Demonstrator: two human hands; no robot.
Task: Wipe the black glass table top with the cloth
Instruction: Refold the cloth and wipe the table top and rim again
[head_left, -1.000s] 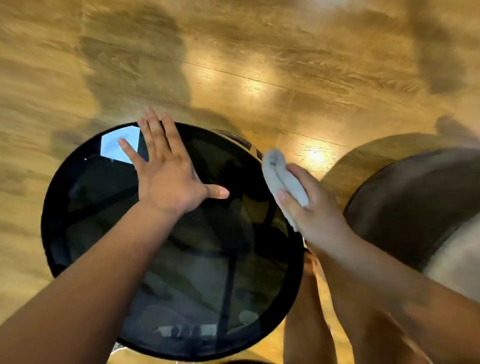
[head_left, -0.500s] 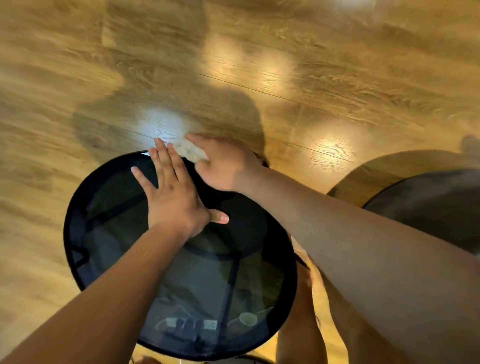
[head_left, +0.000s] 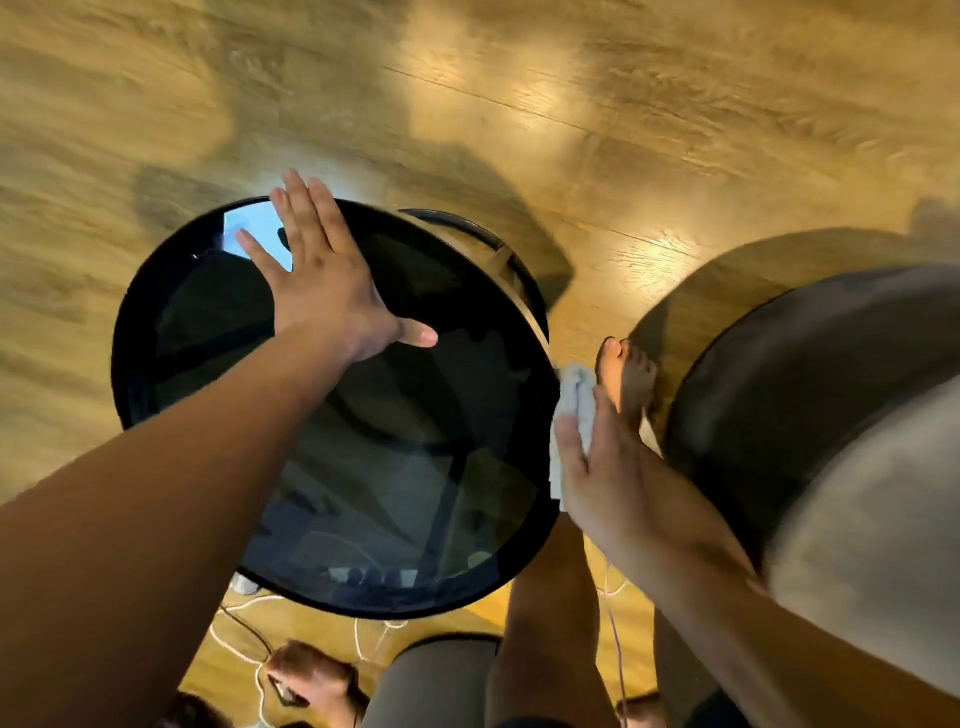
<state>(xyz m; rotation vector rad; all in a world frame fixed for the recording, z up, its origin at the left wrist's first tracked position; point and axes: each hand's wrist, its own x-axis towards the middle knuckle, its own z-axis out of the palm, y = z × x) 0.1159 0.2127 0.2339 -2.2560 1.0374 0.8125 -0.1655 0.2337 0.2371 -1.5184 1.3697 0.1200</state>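
Wooden flooring (head_left: 649, 104) is surrounding the round black glass table top (head_left: 395, 467), which is showing no visible smears; remaining wiping cannot be judged. The left hand (head_left: 327, 291) is lying flat and open on the glass, holding nothing. The right hand (head_left: 602, 467) is pressing the cloth (head_left: 574, 400) against the table's right edge, fingers extended.

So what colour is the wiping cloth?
Light grey cloth, under the right hand; head view.

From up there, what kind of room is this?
Probably a living room at home. A round black glass table top stands on a shiny wood-plank floor, the person's bare foot is beside it, and loose white cables trail underneath. The right hand presses a pale grey cloth to the rim.
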